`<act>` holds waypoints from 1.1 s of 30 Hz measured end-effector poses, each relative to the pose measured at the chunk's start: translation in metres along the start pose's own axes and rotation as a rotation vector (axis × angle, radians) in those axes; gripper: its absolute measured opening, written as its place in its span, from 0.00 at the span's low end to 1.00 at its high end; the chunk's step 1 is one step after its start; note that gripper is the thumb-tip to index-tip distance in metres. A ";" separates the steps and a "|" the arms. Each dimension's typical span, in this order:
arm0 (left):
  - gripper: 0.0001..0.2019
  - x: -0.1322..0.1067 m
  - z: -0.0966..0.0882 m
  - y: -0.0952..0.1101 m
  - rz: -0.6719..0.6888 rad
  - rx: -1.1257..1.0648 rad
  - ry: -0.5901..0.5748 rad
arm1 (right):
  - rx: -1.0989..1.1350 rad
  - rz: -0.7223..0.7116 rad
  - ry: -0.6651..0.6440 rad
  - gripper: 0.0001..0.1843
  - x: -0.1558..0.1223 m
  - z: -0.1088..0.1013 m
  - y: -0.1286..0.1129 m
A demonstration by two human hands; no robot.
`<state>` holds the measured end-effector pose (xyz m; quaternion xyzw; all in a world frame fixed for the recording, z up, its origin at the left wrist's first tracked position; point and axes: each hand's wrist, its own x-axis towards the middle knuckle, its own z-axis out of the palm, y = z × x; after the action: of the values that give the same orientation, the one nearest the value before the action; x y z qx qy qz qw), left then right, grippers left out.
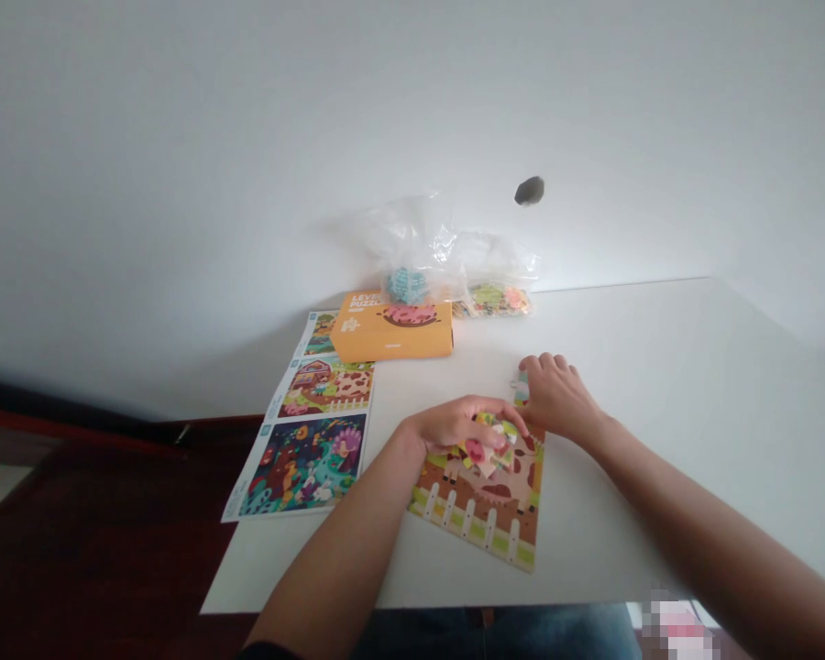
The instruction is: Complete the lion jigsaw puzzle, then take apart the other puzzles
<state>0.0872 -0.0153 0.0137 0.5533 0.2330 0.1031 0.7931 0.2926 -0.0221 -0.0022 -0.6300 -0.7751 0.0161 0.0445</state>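
On the white desk (660,348), the left hand (454,423) is curling closed around a clump of puzzle pieces (487,449) just above a part-built farm puzzle (478,513). The right hand (556,396) is resting fingers-down beside a narrow strip of pieces (521,390), perhaps holding nothing. Picture sheets (309,431) are lying further left.

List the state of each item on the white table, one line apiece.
Left hand: gripping loose colourful puzzle pieces.
Right hand: resting on partly assembled farm jigsaw.
Orange cardboard puzzle box: closed, lying flat.
Clear plastic bag of blue pieces: resting on the box.
Printed puzzle picture sheet: lying flat.
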 end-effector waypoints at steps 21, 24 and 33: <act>0.19 -0.003 -0.005 -0.001 -0.119 0.261 -0.049 | 0.535 -0.015 -0.047 0.11 0.010 -0.011 0.008; 0.19 -0.003 -0.005 0.000 -0.145 0.303 -0.022 | 0.632 -0.223 -0.155 0.07 0.007 -0.016 0.008; 0.18 -0.005 -0.002 -0.002 -0.097 0.174 0.078 | 0.819 0.080 0.099 0.10 0.016 0.005 0.016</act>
<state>0.0821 -0.0163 0.0126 0.6039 0.2981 0.0654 0.7363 0.3042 -0.0027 -0.0078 -0.5898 -0.6765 0.2947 0.3281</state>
